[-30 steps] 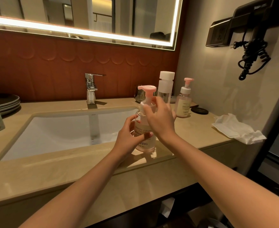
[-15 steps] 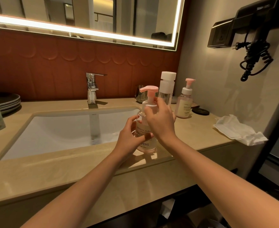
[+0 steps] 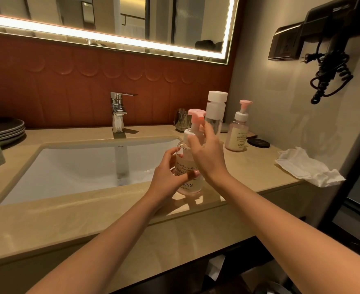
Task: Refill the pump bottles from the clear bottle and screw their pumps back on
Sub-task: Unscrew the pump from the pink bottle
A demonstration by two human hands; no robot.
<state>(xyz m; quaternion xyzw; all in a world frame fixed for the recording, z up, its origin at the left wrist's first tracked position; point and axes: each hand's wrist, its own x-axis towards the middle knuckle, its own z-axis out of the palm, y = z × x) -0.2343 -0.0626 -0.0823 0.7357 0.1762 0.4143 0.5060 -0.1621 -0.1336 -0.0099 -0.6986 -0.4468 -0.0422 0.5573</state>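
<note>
Clear bottle [image 3: 215, 114] seemingly behind pump bottle [image 3: 187, 164]

Dim warm light from mirror strip [image 3: 111, 39]; wide-angle edge distortion.

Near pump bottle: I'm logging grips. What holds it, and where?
Left hand grips the pump bottle round its body; right hand grips its pump collar.

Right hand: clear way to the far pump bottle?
Likely yes, once it lets go of the near pump: bare counter lies between right hand and far pump bottle; clear bottle stands aside.
</note>
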